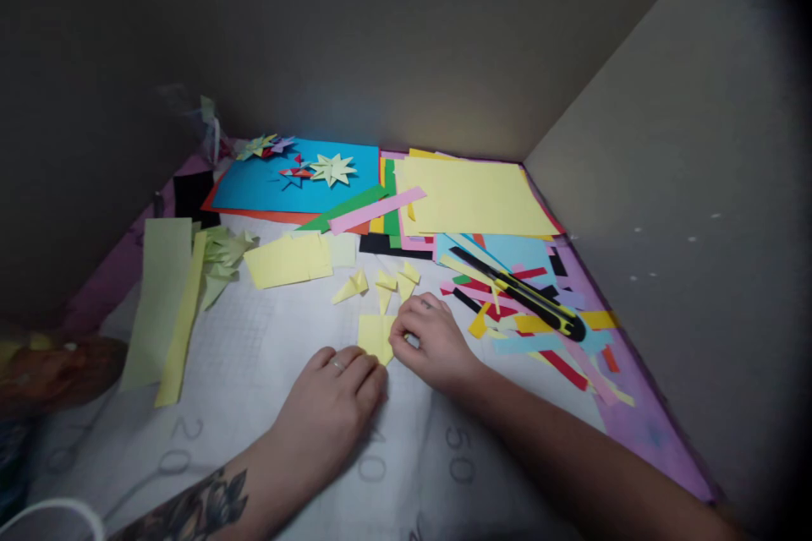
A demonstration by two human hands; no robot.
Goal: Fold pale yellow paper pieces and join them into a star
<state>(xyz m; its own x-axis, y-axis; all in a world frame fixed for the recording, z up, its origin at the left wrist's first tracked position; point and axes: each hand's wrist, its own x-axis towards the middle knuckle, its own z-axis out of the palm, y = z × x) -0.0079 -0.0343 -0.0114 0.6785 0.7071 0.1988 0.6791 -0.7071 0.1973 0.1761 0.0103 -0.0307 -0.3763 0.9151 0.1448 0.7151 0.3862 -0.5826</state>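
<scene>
A small yellow paper square [370,331] with a crease down its middle lies on the white sheet [304,321] between my hands. My right hand [437,344] is closed at the paper's right side, finger and thumb pinching its edge. At the lower left corner, my left hand [342,389] has its fingers curled together on the paper; the thumb is mostly hidden. Just beyond the square stand folded yellow paper pieces [353,286]. To their left rest flat yellow paper rectangles [285,260].
A black and yellow box cutter [526,297] lies over coloured paper scraps at right. Behind are yellow sheets [475,196] and a blue sheet [254,186] bearing a paper star [333,170]. Pale paper strips [158,296] lie at left. Grey walls rise behind and at right.
</scene>
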